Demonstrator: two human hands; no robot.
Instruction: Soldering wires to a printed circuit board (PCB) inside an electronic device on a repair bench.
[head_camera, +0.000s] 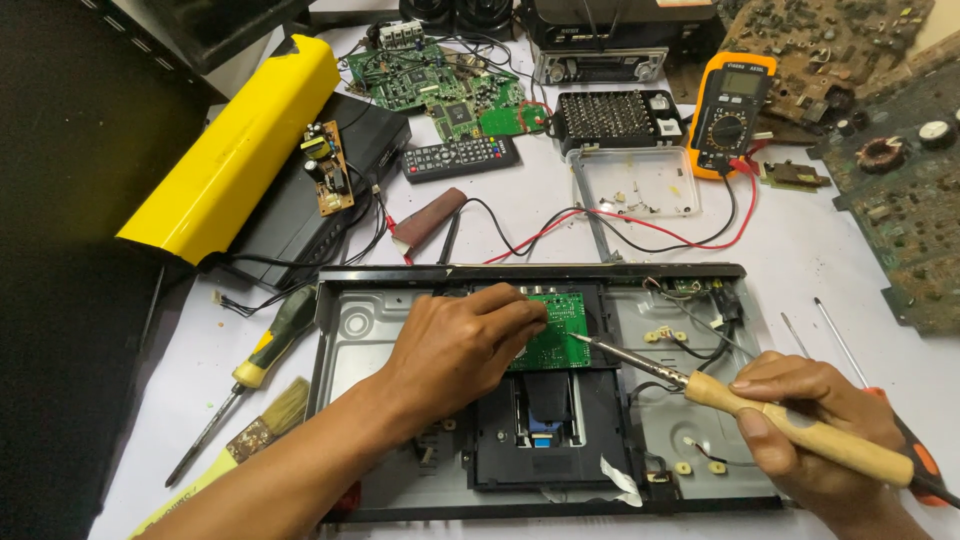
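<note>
An opened black player chassis (400, 310) lies on the white worktop (820, 260), and everything else is placed from it. Inside it, near the back edge, sits a small green circuit board (560, 330). The left hand (455, 345) rests on the chassis with its fingers bent down against the board's left edge — pressing or pinching it, though whether it truly grips is hard to tell. The right hand (810, 420), at the chassis's right front corner, is clenched around the wooden handle of a soldering iron (700, 385), whose metal tip reaches to the board's right edge.

Left of the chassis lie a green-handled screwdriver (265, 355) and a paintbrush (265, 425). Behind it — past red and black test leads (640, 235) — stand a remote control (460, 157), a yellow multimeter (733, 110) and a clear plastic tray (640, 185). Back left sits a yellow tube-shaped casing (240, 150).
</note>
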